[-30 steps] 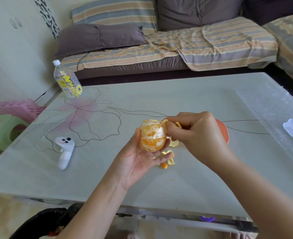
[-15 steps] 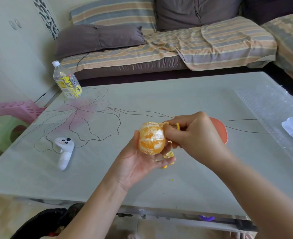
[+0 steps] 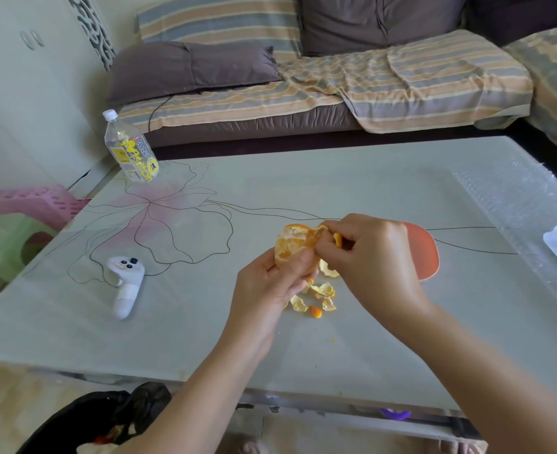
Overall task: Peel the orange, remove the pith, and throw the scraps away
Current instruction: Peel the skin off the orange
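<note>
A mostly peeled orange (image 3: 291,245) with white pith on it sits in my left hand (image 3: 272,283), whose fingers curl around its lower side. My right hand (image 3: 372,257) pinches a strip of peel (image 3: 319,231) still attached at the top right of the fruit. Several torn peel scraps (image 3: 319,296) lie on the table just below the hands. A black rubbish bag (image 3: 100,421) is open on the floor at the near left, below the table edge.
The glass table (image 3: 303,191) has a flower drawing. A white controller (image 3: 126,283) lies at the left, a plastic bottle (image 3: 129,149) at the far left corner. An orange-red disc (image 3: 424,253) shows behind my right hand. Bubble wrap (image 3: 526,211) covers the right side.
My left hand has rolled over the orange so its back faces me more. The peel scraps on the table are uncovered. My right hand keeps its pinch on the peel strip.
</note>
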Demonstrator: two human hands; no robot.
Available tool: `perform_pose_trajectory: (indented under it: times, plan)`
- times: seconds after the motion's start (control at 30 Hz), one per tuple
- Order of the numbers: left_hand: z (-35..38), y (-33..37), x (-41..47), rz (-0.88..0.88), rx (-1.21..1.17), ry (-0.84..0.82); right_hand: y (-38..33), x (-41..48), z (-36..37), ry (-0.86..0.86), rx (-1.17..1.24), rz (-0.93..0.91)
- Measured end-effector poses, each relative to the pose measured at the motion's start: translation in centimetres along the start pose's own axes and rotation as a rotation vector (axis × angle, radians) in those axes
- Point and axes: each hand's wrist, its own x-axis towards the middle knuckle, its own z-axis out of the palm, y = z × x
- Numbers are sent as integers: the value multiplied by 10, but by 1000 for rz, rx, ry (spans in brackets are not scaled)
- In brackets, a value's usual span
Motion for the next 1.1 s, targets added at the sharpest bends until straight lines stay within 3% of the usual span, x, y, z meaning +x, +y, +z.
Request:
perform_pose_trajectory:
  times: [0.2, 0.37, 0.53, 0.87, 1.1]
  plan:
    - [-10, 3, 4, -3, 39, -50, 0, 4, -14, -158, 174, 16]
    - [-19, 4, 8, -66, -42, -218, 2, 8, -27, -318, 363, 189]
    - [-19, 8, 11, -44, -145, -207, 0, 4, -26, -268, 542, 257]
    - [-12, 5, 3, 143, 127, -123, 0, -2, -13, -35, 1, -174]
    - [-10, 1, 6, 115, 112, -162, 0, 5, -24, -131, 24, -140]
